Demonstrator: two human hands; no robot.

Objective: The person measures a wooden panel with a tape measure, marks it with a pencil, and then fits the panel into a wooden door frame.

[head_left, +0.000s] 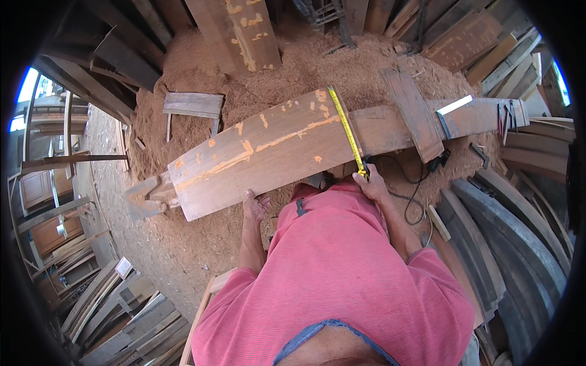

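A wide wooden board with orange filler patches lies slanted across a narrower bench plank. My right hand is closed around a yellow and black tape measure at the board's near edge, by its right end. The pulled-out yellow blade runs across the board's width to the far edge. At the near edge, left of my body, my left hand touches the board with its thumb side. Its other fingers are loosely apart, off the board, with nothing visible in them.
A short plank lies across the bench, with a try square further right. A black power cord loops on the shavings. A small wooden stool stands beyond the board. Curved timbers are stacked at right, boards at lower left.
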